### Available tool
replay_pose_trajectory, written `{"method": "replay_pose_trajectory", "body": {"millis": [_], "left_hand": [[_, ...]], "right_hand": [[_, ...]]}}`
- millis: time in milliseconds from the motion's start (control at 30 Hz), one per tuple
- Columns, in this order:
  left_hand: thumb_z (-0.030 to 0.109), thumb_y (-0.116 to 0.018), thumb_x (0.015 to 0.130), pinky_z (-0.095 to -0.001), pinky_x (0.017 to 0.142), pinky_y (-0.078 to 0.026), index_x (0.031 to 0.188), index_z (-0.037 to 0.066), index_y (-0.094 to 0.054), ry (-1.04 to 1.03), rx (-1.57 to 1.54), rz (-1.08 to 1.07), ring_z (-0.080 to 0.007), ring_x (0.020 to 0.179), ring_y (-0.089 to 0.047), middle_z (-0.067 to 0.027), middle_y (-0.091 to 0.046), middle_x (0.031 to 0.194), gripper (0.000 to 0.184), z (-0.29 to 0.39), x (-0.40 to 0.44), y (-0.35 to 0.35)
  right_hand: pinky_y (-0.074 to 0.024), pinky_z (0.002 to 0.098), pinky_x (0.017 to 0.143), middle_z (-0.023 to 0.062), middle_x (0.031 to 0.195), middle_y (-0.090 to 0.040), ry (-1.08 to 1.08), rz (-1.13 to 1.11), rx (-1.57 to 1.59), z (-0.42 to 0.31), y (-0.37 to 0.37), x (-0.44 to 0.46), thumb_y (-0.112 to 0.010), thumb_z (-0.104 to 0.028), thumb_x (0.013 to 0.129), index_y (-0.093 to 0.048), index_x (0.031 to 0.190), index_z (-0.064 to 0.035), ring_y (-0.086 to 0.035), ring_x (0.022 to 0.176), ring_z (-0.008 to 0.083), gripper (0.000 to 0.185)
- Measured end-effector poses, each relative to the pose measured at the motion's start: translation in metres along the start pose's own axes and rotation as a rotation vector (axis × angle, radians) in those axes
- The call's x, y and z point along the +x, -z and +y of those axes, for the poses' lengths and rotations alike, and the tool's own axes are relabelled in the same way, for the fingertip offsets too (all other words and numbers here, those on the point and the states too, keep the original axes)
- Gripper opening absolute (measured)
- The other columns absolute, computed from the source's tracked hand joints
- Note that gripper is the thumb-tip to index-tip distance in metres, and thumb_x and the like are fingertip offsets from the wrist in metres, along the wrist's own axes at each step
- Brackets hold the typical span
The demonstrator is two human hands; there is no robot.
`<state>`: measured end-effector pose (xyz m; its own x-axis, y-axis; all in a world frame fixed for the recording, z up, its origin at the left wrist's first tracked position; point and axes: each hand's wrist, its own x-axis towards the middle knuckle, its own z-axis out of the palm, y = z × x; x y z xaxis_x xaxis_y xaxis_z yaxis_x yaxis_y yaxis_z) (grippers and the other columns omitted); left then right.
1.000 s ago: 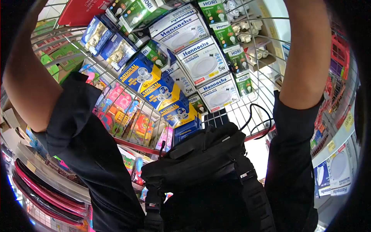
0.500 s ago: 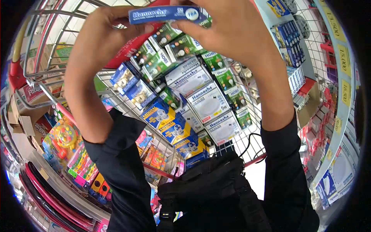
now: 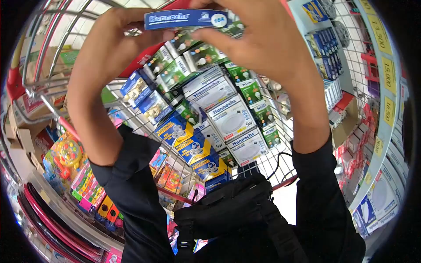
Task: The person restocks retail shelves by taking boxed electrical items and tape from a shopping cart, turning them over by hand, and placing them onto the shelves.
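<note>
Head view: left fingers [image 3: 163, 37] and right fingers [image 3: 215, 38] pinching my blue Hannochs box [image 3: 175, 19], raised over cart [image 3: 173, 195] with stacked boxes [image 3: 230, 120]. Holding step; any shift calls for both grips kept.

Hannochs boxes [image 3: 230, 121] lie right of National boxes [image 3: 194, 149], seemingly in a cart [image 3: 285, 182].

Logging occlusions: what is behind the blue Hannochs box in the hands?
Past the edges of the blue box, parts of a red panel and green HORI boxes show. Whatever lies directly behind it is covered and cannot be told.
</note>
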<state>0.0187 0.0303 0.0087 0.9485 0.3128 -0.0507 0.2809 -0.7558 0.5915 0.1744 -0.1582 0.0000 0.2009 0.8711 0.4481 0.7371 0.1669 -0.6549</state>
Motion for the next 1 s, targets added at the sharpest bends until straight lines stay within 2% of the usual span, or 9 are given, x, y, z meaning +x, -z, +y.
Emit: {"method": "replay_pose_trajectory", "body": {"millis": [100,200,233,367,400,600,767,833,1000], "left_hand": [[0.027,-0.077,0.085,-0.0359,0.064,-0.047,0.095,-0.001,-0.075,0.09,0.024,-0.008,-0.0191,0.059,-0.056,-0.0137,-0.069,0.069,0.029,0.01,0.0,-0.006],[0.026,-0.081,0.082,-0.0321,0.076,-0.049,0.098,-0.001,-0.074,0.001,0.199,0.125,-0.0159,0.077,-0.064,-0.0122,-0.073,0.086,0.032,-0.002,-0.005,-0.012],[0.026,-0.083,0.081,-0.0315,0.083,-0.049,0.104,-0.001,-0.073,0.23,0.001,0.012,-0.0182,0.088,-0.067,-0.0122,-0.073,0.095,0.037,0.019,-0.005,-0.005],[0.025,-0.08,0.085,-0.0339,0.09,-0.048,0.123,0.001,-0.066,0.322,-0.024,-0.18,-0.0195,0.099,-0.064,-0.0136,-0.071,0.106,0.048,-0.012,-0.018,0.015],[0.025,-0.079,0.086,-0.0343,0.091,-0.048,0.129,0.002,-0.063,0.319,0.037,-0.204,-0.0196,0.101,-0.064,-0.0141,-0.07,0.109,0.051,-0.02,-0.019,0.016],[0.029,-0.07,0.095,-0.0344,0.097,-0.046,0.146,0.005,-0.049,0.483,-0.005,-0.252,-0.0219,0.11,-0.06,-0.0143,-0.063,0.123,0.06,-0.025,-0.016,0.009],[0.032,-0.068,0.097,-0.0337,0.099,-0.045,0.147,0.005,-0.048,0.525,-0.035,-0.246,-0.0212,0.114,-0.059,-0.0152,-0.061,0.126,0.06,-0.016,-0.017,0.007],[0.033,-0.069,0.096,-0.0342,0.097,-0.048,0.144,0.006,-0.052,0.507,-0.044,-0.228,-0.0213,0.112,-0.061,-0.0152,-0.062,0.124,0.058,-0.024,-0.019,0.004],[0.034,-0.067,0.097,-0.0344,0.096,-0.048,0.143,0.008,-0.053,0.508,-0.049,-0.247,-0.0216,0.111,-0.062,-0.0155,-0.063,0.124,0.055,-0.024,-0.016,0.003]], "right_hand": [[-0.052,0.0403,0.078,0.0142,0.094,-0.068,0.049,0.031,-0.059,0.01,-0.005,-0.001,-0.073,-0.017,0.082,-0.064,0.103,-0.0028,-0.068,0.088,0.031,0.027],[-0.0543,0.0444,0.079,0.0116,0.079,-0.069,0.077,0.131,-0.132,0.029,-0.023,-0.004,-0.074,-0.024,0.072,-0.07,0.078,-0.0047,-0.069,0.086,0.0335,0.021],[-0.054,0.0438,0.079,0.0104,0.081,-0.069,0.114,0.167,-0.155,0.026,-0.023,-0.004,-0.075,-0.025,0.071,-0.069,0.077,-0.0061,-0.069,0.085,0.032,0.021],[-0.053,0.0427,0.078,0.008,0.082,-0.069,0.203,0.499,-0.094,0.008,-0.016,0.004,-0.076,-0.03,0.067,-0.067,0.073,-0.0093,-0.068,0.085,0.0284,0.023],[-0.0532,0.0368,0.085,0.0082,0.091,-0.069,0.185,0.392,-0.159,-0.003,0.007,-0.004,-0.077,-0.022,0.077,-0.067,0.089,-0.0044,-0.069,0.088,0.0234,0.023],[-0.0518,0.0351,0.078,0.0117,0.098,-0.069,0.144,0.653,0.206,0.031,0.032,-0.046,-0.072,-0.017,0.089,-0.064,0.107,-0.0005,-0.068,0.087,0.0217,0.026],[-0.0498,0.0303,0.093,0.0108,0.112,-0.064,-0.177,0.775,0.514,0.049,0.043,-0.138,-0.066,-0.004,0.096,-0.048,0.128,0.002,-0.064,0.1,0.0164,0.037],[-0.0506,0.0318,0.092,0.0108,0.109,-0.066,-0.304,0.895,0.342,0.065,0.049,-0.156,-0.069,-0.01,0.096,-0.053,0.124,0.0026,-0.064,0.1,0.0166,0.035],[-0.0519,0.0382,0.089,0.0123,0.107,-0.068,-0.627,0.489,-0.471,0.105,0.069,-0.214,-0.077,-0.014,0.088,-0.065,0.113,-0.0021,-0.067,0.098,0.0274,0.031]]}}
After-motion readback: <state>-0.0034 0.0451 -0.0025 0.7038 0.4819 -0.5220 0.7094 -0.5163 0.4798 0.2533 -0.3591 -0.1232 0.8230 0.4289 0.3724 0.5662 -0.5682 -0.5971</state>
